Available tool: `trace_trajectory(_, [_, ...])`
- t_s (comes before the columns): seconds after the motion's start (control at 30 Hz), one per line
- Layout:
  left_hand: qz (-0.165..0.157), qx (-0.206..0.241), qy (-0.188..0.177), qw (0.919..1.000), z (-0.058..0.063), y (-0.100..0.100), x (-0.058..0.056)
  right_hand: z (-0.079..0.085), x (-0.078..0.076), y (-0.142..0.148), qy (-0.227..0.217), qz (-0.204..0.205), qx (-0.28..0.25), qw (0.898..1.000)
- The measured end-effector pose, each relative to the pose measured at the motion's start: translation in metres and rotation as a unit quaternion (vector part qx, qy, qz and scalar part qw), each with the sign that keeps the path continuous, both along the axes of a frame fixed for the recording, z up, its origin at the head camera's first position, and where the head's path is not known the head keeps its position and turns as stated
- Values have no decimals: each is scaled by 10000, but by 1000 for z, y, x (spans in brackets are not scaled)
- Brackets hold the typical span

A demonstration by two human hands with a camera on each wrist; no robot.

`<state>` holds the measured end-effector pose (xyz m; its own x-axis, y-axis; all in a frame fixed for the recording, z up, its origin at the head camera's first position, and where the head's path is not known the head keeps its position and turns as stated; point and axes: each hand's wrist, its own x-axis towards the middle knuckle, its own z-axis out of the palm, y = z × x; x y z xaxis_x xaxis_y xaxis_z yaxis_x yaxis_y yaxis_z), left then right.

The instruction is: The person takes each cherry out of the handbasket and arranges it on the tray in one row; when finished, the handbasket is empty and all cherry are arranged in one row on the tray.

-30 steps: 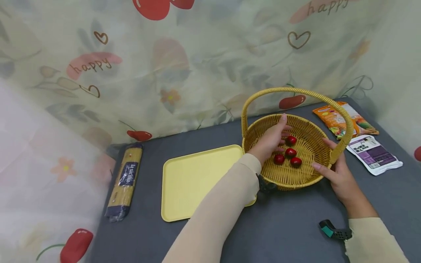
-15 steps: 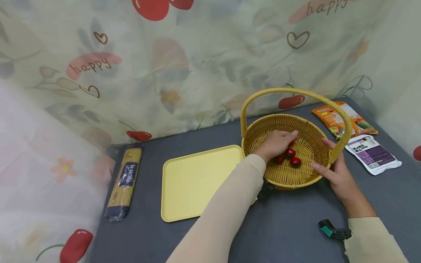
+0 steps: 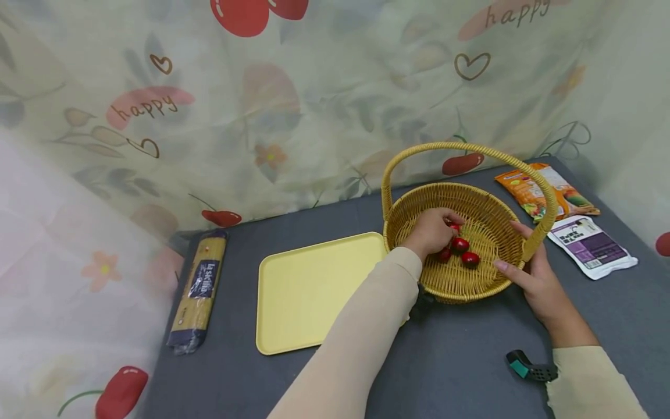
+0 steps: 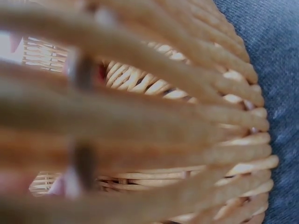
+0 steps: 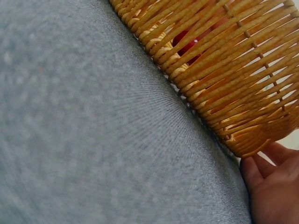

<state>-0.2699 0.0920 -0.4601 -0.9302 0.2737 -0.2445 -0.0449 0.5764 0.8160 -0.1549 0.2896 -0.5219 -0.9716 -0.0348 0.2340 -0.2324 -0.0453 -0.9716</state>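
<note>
A round yellow wicker basket with a tall arched handle stands at the back right of the table. Several small, glossy dark red fruits lie on its bottom. My left hand reaches over the near-left rim and pinches one small red fruit between curled fingers and thumb, partly hidden. My right hand grips the basket's right side, thumb over the rim, fingers around the handle's base. In the right wrist view, the fingers of the right hand touch the woven wall low down. Basket weave fills most of the left wrist view.
A yellow tray lies left of the basket, partly under my left sleeve. Farther left is a long pack of spaghetti. An orange packet and a white-and-purple pouch lie right of the basket. A patterned cloth hangs behind.
My left hand has gone lower into the basket, and its spread fingers have closed on the rearmost red fruit. The right hand keeps its hold on the basket.
</note>
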Motion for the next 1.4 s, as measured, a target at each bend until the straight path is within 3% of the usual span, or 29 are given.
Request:
trace_trajectory(0.13, [138, -16, 44, 9999, -2, 0, -2, 0, 0, 0, 70, 51, -33, 10000])
trace_trajectory(0.37, [17, -149, 98, 9998, -1, -3, -2, 0, -1, -1, 68, 42, -11, 10000])
trace_trajectory(0.53, [76, 365, 263, 9990, 0, -5, -4, 3, -3, -1, 39, 11, 116, 9999])
trace_trajectory(0.67, [258, 1092, 229, 9934, 3, -6, -4, 3, -3, 0, 51, 32, 194, 9998])
trace_trajectory(0.83, [475, 1980, 74, 9790, 7, -5, -2, 3, -3, 1, 9, 22, 160, 9999])
trace_trajectory(1.0, [536, 2572, -108, 9648, 9, -7, 2, 1, -1, 2, -51, -7, 293, 9996])
trace_trajectory(1.23, [82, 3699, -286, 9286, 15, -28, 7, -1, 0, 0, 3, 5, 195, 9998])
trace_trajectory(1.4, [-52, 4214, -389, 9060, 19, -47, 14, -1, 0, -1, 23, -40, 89, 9999])
